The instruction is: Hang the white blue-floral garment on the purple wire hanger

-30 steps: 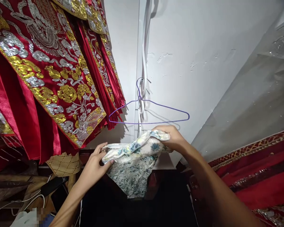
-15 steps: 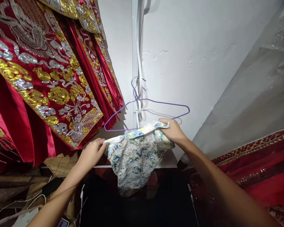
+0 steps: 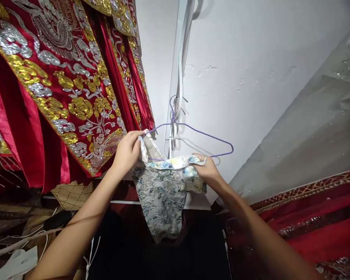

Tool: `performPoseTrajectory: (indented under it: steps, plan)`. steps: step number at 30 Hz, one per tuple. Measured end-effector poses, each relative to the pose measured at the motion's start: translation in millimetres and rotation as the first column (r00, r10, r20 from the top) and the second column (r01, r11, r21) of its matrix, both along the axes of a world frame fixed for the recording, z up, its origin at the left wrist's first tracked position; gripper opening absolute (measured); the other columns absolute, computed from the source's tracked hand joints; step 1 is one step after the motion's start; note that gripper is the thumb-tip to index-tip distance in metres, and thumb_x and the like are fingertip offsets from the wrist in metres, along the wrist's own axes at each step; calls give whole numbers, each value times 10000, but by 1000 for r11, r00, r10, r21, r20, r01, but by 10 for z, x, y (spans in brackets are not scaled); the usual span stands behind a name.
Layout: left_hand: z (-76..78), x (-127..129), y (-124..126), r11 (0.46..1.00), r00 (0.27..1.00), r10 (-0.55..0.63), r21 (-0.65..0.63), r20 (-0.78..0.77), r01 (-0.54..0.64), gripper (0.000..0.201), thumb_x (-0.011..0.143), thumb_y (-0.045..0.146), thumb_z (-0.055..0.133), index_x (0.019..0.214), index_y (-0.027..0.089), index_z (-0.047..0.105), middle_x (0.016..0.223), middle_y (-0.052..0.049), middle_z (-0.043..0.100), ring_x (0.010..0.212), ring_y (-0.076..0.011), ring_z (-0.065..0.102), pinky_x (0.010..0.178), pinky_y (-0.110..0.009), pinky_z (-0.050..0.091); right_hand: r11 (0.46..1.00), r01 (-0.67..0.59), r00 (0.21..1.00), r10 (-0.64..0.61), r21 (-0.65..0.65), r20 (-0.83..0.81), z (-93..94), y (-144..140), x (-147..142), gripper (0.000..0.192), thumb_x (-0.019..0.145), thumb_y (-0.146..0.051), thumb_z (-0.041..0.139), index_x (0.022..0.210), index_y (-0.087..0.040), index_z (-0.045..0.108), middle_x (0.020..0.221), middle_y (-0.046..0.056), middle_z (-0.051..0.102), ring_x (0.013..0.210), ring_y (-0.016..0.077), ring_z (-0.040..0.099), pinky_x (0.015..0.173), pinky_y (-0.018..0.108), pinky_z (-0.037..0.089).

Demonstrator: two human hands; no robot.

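While both hands work the small blue-floral garment [image 3: 163, 186] at the purple wire hanger [image 3: 192, 134], this reads as the hanging step, midway. left hand [image 3: 128, 151] is clenched on one end of the waistband, lifted to the hanger's left shoulder; the cloth there looks just about over the wire tip, can't confirm it's hooked. right hand [image 3: 207, 169] pinches the other end of the band, lower, just under the hanger's bottom bar and not yet at the right shoulder. Body of the garment hangs slack between and below the hands, in front of the white wall [image 3: 251, 77].

My read on what comes next: right end has to go up and over the right corner of the wire, band kept taut so the left end doesn't slip off. Hanger is thin wire, hung by its hook from a white strap [image 3: 181, 70] on the wall, so it'll likely swing or tilt under a one-sided pull.

Around: red robes with gold and silver embroidery [image 3: 61, 89] hang just left, hem nearly touching the left hand, tight clearance there. More red embroidered fabric [image 3: 323, 221] lower right. Cables and clutter [image 3: 23, 245] low left, well clear
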State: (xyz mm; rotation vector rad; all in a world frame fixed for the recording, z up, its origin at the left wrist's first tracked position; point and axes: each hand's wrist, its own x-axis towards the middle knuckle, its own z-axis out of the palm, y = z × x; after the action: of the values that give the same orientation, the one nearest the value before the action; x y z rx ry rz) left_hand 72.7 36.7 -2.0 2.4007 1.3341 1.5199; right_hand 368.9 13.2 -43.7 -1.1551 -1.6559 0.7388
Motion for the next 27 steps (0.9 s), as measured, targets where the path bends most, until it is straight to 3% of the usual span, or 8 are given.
performPoseTrajectory:
  steps: [4, 7, 10, 12, 14, 17, 22, 27]
  plan:
    - [71, 71, 233, 1000, 1000, 4, 2, -21, -4, 401, 928, 111, 425, 1251, 179, 652, 1232, -101, 648, 1168, -236, 605, 1042, -419, 469, 997, -68, 998, 68, -26, -14, 2, -180, -62, 126, 717, -237, 619, 834, -192, 600, 706, -18, 553, 647, 140, 481, 573, 245, 349]
    - [68, 32, 289, 999, 996, 34, -22, -78, -36, 360, 942, 136, 407, 1187, 182, 667, 1118, -99, 653, 1059, -244, 623, 964, -403, 491, 995, 97, 995, -97, -10, 14, 16, -223, 105, 734, 699, -212, 655, 1410, -259, 478, 807, -20, 635, 621, 152, 519, 566, 254, 380]
    - [96, -18, 253, 997, 985, 64, -32, -160, -70, 325, 968, 193, 404, 1171, 180, 657, 1044, -98, 627, 988, -254, 612, 912, -398, 491, 927, 356, 934, -356, 120, -27, 49, -138, 406, 1072, 673, -225, 717, 1593, -232, 166, 821, -6, 653, 666, 186, 576, 619, 284, 432]
    - [135, -37, 218, 998, 979, 40, -38, -198, -49, 310, 971, 208, 408, 1152, 179, 659, 1008, -92, 605, 958, -249, 599, 897, -394, 489, 881, 436, 898, -439, 183, -29, 104, -57, 608, 965, 653, -261, 759, 1522, -164, 348, 847, 36, 669, 734, 211, 602, 656, 303, 450]
    - [172, -55, 188, 999, 979, 16, -36, -202, -23, 296, 978, 229, 412, 1130, 185, 662, 1015, -91, 583, 993, -248, 584, 920, -396, 482, 878, 447, 890, -456, 174, 14, 178, -18, 752, 570, 681, -313, 746, 1213, -139, 636, 833, 59, 670, 727, 209, 590, 621, 295, 430]
    - [197, -136, 162, 996, 987, 92, 6, -133, -92, 284, 992, 302, 429, 1141, 195, 647, 1109, -104, 557, 1122, -260, 549, 988, -402, 456, 916, 379, 910, -395, 128, 128, 299, -111, 819, 172, 748, -336, 679, 761, -165, 679, 686, 28, 621, 638, 175, 540, 543, 268, 366]
    - [213, -385, 184, 968, 971, 239, -74, -18, -240, 298, 970, 423, 489, 1098, 184, 613, 1032, -68, 658, 923, -220, 601, 838, -313, 469, 991, 92, 974, -70, -92, 216, 561, -431, 769, 193, 742, -333, 725, 649, -171, 676, 670, 47, 658, 669, 215, 613, 538, 271, 438]
    - [289, -350, 232, 991, 994, 108, -75, -25, -110, 343, 971, 438, 485, 1161, 204, 650, 1089, -41, 711, 947, -209, 629, 847, -282, 458, 967, 9, 996, 13, -255, 85, 803, -402, 722, 248, 708, -380, 821, 818, -165, 764, 831, 88, 736, 793, 278, 698, 634, 342, 553]
